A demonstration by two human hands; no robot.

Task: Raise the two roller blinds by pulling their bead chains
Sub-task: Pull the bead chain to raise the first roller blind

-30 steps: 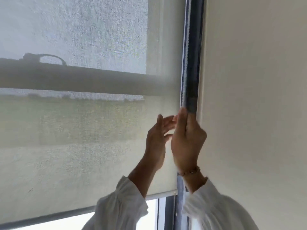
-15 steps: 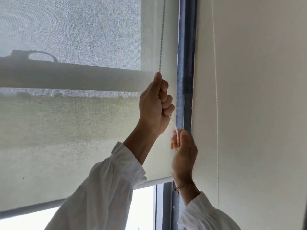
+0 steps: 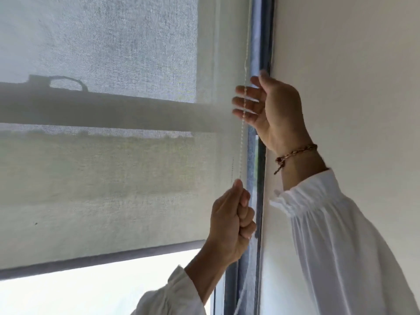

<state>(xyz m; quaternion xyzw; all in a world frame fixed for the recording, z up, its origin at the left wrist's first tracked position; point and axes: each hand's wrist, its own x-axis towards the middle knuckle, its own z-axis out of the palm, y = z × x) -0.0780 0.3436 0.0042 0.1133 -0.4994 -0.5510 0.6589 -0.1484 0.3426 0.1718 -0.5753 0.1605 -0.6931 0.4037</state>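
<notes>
A sheer grey-green roller blind point(image 3: 109, 178) covers the left window, its bottom bar point(image 3: 102, 258) low in the view. A white bead chain point(image 3: 242, 137) hangs along its right edge. My left hand point(image 3: 231, 223) is fisted on the chain low down, the chain taut above it. Higher up, my right hand point(image 3: 270, 108) has spread fingers behind the chain and grips nothing. An opaque cream blind point(image 3: 352, 87) fills the right side.
A dark blue window frame post point(image 3: 259, 42) runs vertically between the two blinds. Bright open glass point(image 3: 91, 292) shows below the sheer blind's bar. A horizontal rail shows as a shadow through the sheer fabric.
My left hand has dropped from high on the chain to low, still fisted on it. My right hand has risen from below and spread its fingers. The blind's bottom bar sits slightly higher.
</notes>
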